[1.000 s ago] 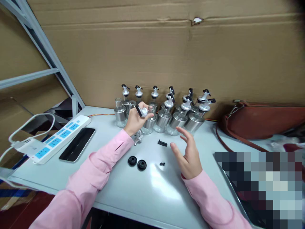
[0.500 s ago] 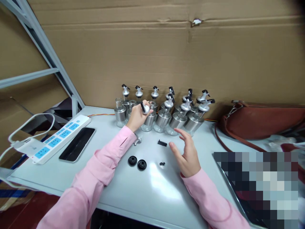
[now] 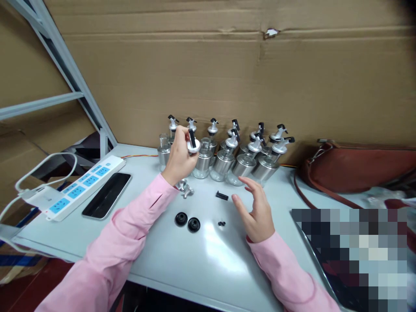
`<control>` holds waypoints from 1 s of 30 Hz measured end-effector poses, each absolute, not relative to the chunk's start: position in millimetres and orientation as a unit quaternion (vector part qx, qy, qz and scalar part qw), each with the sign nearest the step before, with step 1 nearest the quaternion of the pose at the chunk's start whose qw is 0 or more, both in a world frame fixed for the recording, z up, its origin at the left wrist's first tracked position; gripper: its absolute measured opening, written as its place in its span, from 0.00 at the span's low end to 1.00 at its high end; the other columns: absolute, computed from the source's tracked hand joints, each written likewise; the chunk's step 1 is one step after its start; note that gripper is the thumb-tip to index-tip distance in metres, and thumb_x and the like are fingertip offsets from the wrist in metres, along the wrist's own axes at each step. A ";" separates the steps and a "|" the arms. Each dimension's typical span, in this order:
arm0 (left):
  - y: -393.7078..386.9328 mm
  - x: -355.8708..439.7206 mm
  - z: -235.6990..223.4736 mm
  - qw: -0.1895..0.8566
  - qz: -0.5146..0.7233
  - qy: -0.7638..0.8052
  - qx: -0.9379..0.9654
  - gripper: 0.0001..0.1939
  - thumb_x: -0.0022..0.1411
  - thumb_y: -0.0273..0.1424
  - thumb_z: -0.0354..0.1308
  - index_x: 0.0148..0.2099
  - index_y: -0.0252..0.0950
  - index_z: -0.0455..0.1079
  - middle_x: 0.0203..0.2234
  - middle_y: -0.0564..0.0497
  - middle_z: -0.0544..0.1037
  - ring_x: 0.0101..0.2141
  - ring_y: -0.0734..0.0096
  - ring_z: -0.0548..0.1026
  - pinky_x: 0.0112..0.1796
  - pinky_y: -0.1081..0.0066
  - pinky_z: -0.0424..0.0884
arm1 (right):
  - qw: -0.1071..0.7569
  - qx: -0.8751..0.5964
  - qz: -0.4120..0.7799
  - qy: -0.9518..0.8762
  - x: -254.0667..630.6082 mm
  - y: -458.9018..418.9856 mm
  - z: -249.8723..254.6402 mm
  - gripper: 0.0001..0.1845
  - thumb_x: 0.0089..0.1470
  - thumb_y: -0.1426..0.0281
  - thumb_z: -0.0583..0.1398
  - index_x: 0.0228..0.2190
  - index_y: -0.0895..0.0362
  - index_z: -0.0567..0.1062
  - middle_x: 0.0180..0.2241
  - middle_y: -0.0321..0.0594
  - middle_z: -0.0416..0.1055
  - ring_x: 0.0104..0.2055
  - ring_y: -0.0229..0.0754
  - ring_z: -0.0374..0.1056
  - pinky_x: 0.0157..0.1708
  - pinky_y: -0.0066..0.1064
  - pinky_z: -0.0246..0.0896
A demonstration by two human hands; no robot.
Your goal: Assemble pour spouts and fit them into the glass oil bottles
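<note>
My left hand [image 3: 179,157] is closed on a bottle pourer [image 3: 194,147] with a silver cap and a black lever, held tilted above the left end of the bottle rows. Just right of it stands an uncapped glass bottle [image 3: 203,164] with a metal band. Another uncapped bottle [image 3: 164,157] is at the far left, partly behind my hand. Over the table, my right hand [image 3: 258,212] is open, fingers curved and apart, holding nothing. Near its thumb lie black levers [image 3: 222,196]. Small black pieces [image 3: 221,224], two round black stoppers [image 3: 187,222] and silver spout parts [image 3: 185,190] lie closer to the middle.
Several bottles with pourers [image 3: 245,164] stand in rows before the cardboard wall [image 3: 162,73]. On the left are a power strip [image 3: 82,188] and a phone [image 3: 106,196]. A brown bag [image 3: 360,169] and a blurred-out item [image 3: 351,255] occupy the right side.
My left hand has moved left and slightly up with the pourer, and the pourer's black lever now faces me more fully. My right hand has barely moved.
</note>
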State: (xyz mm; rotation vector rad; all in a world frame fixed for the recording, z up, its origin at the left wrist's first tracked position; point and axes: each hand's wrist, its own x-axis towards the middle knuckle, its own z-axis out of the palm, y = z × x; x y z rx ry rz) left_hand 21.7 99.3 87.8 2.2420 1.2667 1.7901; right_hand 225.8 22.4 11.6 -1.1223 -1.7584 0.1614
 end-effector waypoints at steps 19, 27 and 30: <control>57.7 -7.1 -0.6 0.193 0.358 0.459 0.790 0.11 0.55 0.25 0.54 0.40 0.37 0.56 0.37 0.50 0.65 0.40 0.67 0.67 0.43 0.67 0.65 | 0.462 -0.465 0.050 -0.753 221.6 18.4 15.8 0.15 0.53 0.69 0.55 0.44 0.55 0.65 0.44 0.47 0.67 0.49 0.49 0.62 0.47 0.46 0.58; 54.4 -4.6 -3.2 0.173 0.359 0.455 0.797 0.16 0.54 0.31 0.58 0.44 0.36 0.58 0.41 0.47 0.65 0.45 0.62 0.65 0.48 0.62 0.62 | 0.449 -0.458 0.054 -0.765 219.9 16.9 18.1 0.10 0.53 0.69 0.55 0.40 0.55 0.68 0.41 0.47 0.68 0.45 0.48 0.64 0.44 0.44 0.61; 51.3 -3.4 -1.8 0.172 0.334 0.432 0.820 0.16 0.54 0.31 0.58 0.45 0.36 0.60 0.41 0.46 0.66 0.46 0.61 0.64 0.49 0.61 0.62 | 0.409 -0.436 0.071 -0.798 220.3 18.1 14.6 0.07 0.54 0.70 0.54 0.36 0.55 0.71 0.33 0.43 0.71 0.37 0.45 0.66 0.37 0.40 0.63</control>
